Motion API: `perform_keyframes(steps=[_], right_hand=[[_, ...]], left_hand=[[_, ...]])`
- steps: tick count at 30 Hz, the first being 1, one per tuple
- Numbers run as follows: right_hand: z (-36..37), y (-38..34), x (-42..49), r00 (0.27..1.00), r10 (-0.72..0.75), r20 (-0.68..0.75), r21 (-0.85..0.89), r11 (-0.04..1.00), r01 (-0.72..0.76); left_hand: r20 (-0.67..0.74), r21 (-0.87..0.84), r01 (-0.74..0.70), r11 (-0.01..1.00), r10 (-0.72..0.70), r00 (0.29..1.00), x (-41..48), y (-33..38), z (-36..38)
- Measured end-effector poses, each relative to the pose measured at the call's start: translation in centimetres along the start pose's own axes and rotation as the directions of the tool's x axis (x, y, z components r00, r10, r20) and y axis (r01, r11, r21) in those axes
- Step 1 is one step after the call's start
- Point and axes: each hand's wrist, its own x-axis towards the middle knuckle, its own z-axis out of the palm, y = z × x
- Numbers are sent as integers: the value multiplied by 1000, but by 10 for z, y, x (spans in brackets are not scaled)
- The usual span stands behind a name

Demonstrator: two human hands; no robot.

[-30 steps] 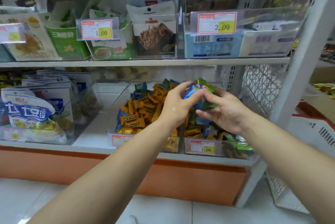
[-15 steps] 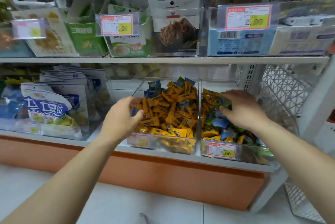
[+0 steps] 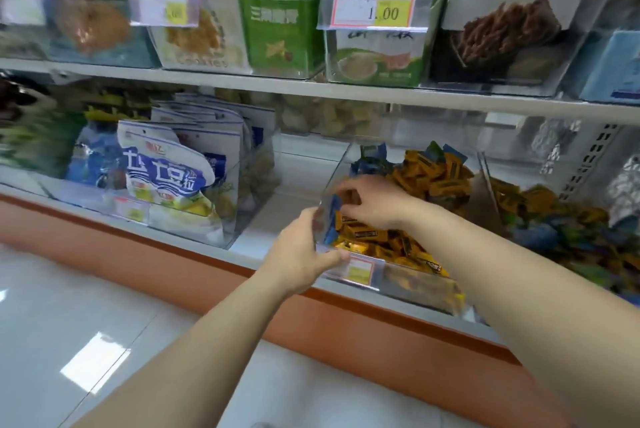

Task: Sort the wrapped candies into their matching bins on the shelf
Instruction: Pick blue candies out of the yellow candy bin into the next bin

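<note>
Setting: shop shelving in white with an orange skirting strip, pale tiled floor below; clear bins stand in a row on the lower shelf, with boxed and bagged snacks on the shelf above the hands.
View: head camera only, somewhat blurred.
Left hand: wrapped round the near left corner of the candy bin, thumb laid along the front wall just beside the price tag, fingers up the side wall; it appears to steady the bin.
Right hand: palm down inside the same bin, just beyond the left hand, fingers curled into the pile by the side wall. Blur hides whether they have closed on a piece.
Blue candy: between the two hands, just below the right fingertips, pressed against the clear side wall among yellow pieces. It looks like a stray.
Yellow candies: heaped beyond and to the right of the right hand, filling the bin.
Mixed candies: past the right forearm in the neighbouring bin, blue, green and yellow together.
Handling: each piece is probably light and firm, in a crinkly, slippery wrapper, and not fragile. A thumb-and-forefinger pinch across the body or a crimped end should hold. The pile is loose, so neighbours may slide or come up too.
Beside: snack bags left of the left hand, across bare shelf.
</note>
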Motion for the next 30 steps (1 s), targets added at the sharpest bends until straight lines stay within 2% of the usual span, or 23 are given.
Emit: perform_keyframes(steps=[6, 8, 11, 13, 16, 18, 21, 23, 24, 26, 27, 30], right_hand=[[28, 10, 16, 997, 62, -39, -81, 995, -65], [27, 13, 17, 996, 82, -26, -48, 995, -84], [18, 12, 10, 999, 49, -7, -62, 997, -49], [9, 9, 2, 996, 31, -79, -57, 998, -35], [-8, 2, -14, 956, 38, -289, 129, 992, -1], [-17, -7, -26, 927, 58, -370, 284, 957, 54], [-18, -23, -38, 937, 74, -341, 528, 840, 126], [-14, -27, -37, 946, 111, -305, 667, 734, 129], [-11, -26, -34, 941, 141, -308, 674, 731, 111], [-2, -16, -23, 942, 143, -305, 527, 849, 42], [3, -11, -17, 962, 104, -250, 404, 915, 6], [20, -3, -2, 999, 27, 25, 67, 997, -29]], left_hand=[[0, -31, -20, 999, 20, 1000, 2, -4, 2], [-3, -31, -9, 999, 9, 1000, 5, -5, 1], [9, -25, -2, 1000, 2, 1000, 4, -5, 0], [-16, -16, -12, 1000, 12, 1000, 4, -2, -3], [-182, -12, -58, 998, 55, 982, 9, 7, -14], [-277, -36, -133, 991, 117, 954, 9, 19, -20], [-297, -147, -198, 969, 148, 943, 6, 32, -25], [-318, -164, -167, 972, 108, 942, 5, 31, -31], [-331, -149, -137, 979, 81, 940, 6, 27, -34], [-341, -101, -72, 992, 34, 939, 4, 16, -40], [-339, -81, -44, 996, 14, 941, 3, 10, -43], [-327, -72, 1, 997, -25, 945, 1, -3, -46]])
